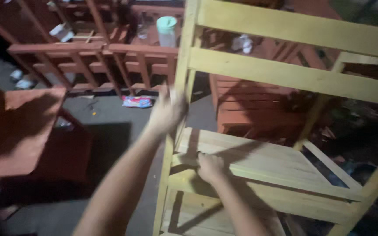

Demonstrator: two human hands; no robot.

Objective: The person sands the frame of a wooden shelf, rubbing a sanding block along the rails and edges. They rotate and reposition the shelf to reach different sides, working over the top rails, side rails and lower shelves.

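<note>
While left hand point(168, 111) grips its upright post point(181, 65), right hand point(209, 166) on shelf point(259, 159)

A red-brown wooden frame point(110, 57) with many slats stands at the back. On it stands a clear jar with a pale green lid point(167, 30). At the left is a red-brown wooden surface point(18, 126). On the grey floor point(110, 118) lies a small colourful packet point(137, 101), near the frame.
</note>
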